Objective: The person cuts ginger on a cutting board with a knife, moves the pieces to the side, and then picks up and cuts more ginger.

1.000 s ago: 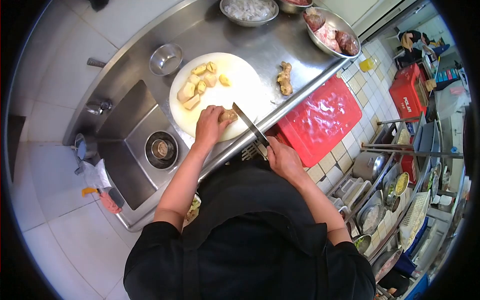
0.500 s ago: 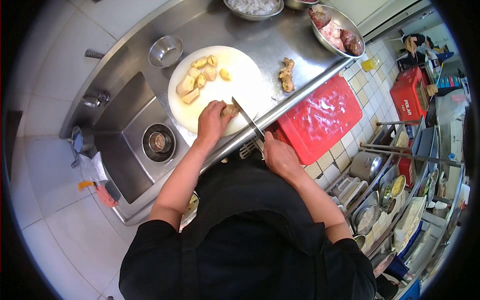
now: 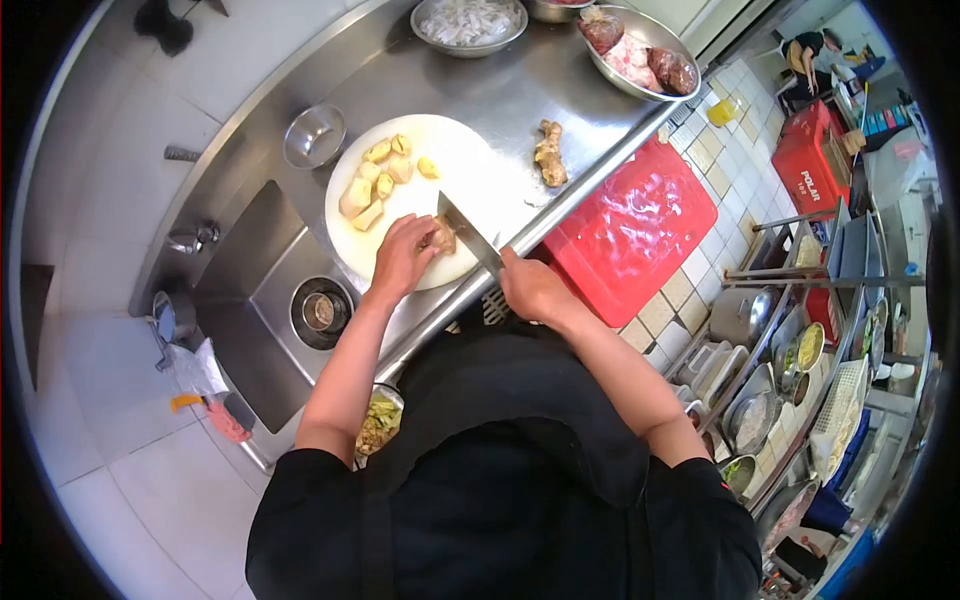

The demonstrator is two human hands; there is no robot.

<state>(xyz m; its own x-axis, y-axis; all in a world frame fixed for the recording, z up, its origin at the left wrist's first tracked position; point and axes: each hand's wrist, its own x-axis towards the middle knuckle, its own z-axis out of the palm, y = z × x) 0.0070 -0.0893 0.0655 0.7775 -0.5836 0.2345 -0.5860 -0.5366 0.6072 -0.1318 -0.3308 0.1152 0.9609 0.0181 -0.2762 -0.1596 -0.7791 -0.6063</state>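
My left hand (image 3: 402, 255) grips a piece of ginger (image 3: 443, 236) on the front part of a round white cutting board (image 3: 470, 160). In my right hand (image 3: 540, 288) is a knife (image 3: 468, 232), its blade pointing away from me and lying close against the right side of that piece. Whether the edge has entered the ginger I cannot tell. Several peeled ginger chunks (image 3: 358, 197) lie on the board's far left part. A whole unpeeled ginger root (image 3: 550, 154) rests on the steel counter to the right of the board.
A small steel bowl (image 3: 314, 136) stands left of the board, above the sink (image 3: 240, 300). Bowls of white strips (image 3: 468, 22) and bagged meat (image 3: 640, 60) stand at the back. A red lid (image 3: 640, 230) lies below the counter edge. Another person (image 3: 806, 62) is far right.
My view has shifted a little, so the counter appears further left. The knife blade now shows broader and lies closer against the ginger. My left hand still grips the piece.
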